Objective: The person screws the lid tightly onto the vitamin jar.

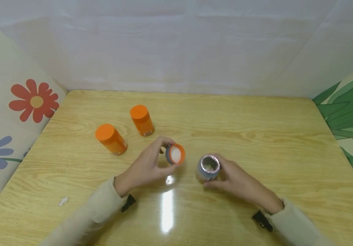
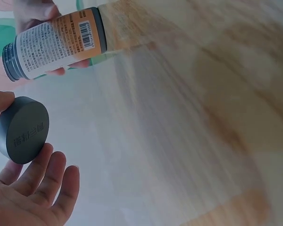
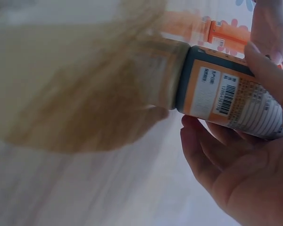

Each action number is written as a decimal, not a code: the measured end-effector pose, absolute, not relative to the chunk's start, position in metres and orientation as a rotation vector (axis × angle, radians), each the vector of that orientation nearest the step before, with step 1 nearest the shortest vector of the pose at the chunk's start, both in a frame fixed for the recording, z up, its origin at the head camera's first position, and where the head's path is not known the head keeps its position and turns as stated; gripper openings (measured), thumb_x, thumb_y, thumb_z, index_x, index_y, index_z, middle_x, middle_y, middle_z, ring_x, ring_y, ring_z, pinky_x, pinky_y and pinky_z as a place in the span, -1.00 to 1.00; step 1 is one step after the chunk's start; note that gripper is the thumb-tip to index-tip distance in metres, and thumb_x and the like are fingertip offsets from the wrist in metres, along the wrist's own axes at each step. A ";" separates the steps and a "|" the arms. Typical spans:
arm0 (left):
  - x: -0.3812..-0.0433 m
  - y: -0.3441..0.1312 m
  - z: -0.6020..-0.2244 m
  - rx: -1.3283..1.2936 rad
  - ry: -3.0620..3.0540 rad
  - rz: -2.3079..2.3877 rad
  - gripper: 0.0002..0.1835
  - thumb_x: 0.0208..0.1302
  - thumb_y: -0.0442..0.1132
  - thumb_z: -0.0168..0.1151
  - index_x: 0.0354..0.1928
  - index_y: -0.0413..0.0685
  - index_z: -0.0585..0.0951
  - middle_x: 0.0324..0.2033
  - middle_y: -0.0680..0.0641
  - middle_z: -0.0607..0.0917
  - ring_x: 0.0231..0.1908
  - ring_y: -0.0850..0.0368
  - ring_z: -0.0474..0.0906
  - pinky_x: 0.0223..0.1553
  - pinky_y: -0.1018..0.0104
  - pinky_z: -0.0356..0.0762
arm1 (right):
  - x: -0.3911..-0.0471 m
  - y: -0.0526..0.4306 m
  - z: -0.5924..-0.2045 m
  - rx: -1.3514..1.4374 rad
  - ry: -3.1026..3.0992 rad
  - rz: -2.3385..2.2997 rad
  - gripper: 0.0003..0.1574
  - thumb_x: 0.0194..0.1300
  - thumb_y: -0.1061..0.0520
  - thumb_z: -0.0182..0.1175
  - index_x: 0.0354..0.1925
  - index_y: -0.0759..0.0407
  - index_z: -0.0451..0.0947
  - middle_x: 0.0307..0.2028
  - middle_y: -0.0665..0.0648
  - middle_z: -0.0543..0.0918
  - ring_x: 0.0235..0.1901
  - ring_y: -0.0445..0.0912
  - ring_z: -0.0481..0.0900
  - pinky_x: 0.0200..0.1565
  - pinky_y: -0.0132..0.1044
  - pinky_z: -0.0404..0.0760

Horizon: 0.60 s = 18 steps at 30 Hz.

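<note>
In the head view my left hand [image 1: 145, 165] pinches a round screw cap [image 1: 175, 154] between thumb and fingers, its white lining and orange inner rim facing up and right. Dark grey with raised lettering, the cap's outer face [image 2: 27, 131] shows in the left wrist view. My right hand [image 1: 238, 181] grips a dark grey bottle [image 1: 206, 172], whose uncapped mouth has a ragged silvery foil rim. An orange and white label with a barcode wraps the bottle [image 3: 226, 92] in the right wrist view. Cap and bottle are apart; the bottle's base meets the tabletop.
Two orange bottles with orange lids stand left of the hands, one nearer [image 1: 112, 139] and one farther back [image 1: 142, 120]. A small white scrap [image 1: 63, 201] lies on the wooden table [image 1: 271, 136] at the left. A white cloth [image 1: 179, 51] hangs behind the table.
</note>
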<state>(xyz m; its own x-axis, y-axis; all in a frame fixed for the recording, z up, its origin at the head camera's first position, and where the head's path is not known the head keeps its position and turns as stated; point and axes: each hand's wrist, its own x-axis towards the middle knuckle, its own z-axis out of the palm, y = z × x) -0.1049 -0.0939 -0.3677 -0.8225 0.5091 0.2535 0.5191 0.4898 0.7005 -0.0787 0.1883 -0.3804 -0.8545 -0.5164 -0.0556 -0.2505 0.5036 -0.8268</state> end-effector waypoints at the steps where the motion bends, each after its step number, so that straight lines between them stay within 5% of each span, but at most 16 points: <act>1: -0.104 -0.094 -0.368 -0.936 -2.695 -1.274 -0.39 0.05 -0.22 0.46 0.14 -0.17 0.42 0.02 -0.08 0.64 -0.01 0.11 0.55 -0.02 0.13 0.60 | -0.079 0.188 -0.381 -0.646 2.454 -1.272 -0.19 0.03 0.03 0.51 0.22 0.15 0.43 0.07 0.07 0.67 0.10 -0.01 0.62 0.18 0.01 0.57; 18: -0.097 -0.094 -0.363 -0.990 -2.635 -1.252 -0.38 0.04 -0.22 0.47 0.14 -0.17 0.45 0.00 -0.06 0.64 -0.03 0.14 0.54 -0.04 0.16 0.60 | -0.070 0.188 -0.380 -0.739 2.496 -1.212 -0.23 0.04 0.00 0.49 0.20 0.14 0.46 0.05 0.02 0.69 0.07 -0.04 0.65 0.16 -0.01 0.59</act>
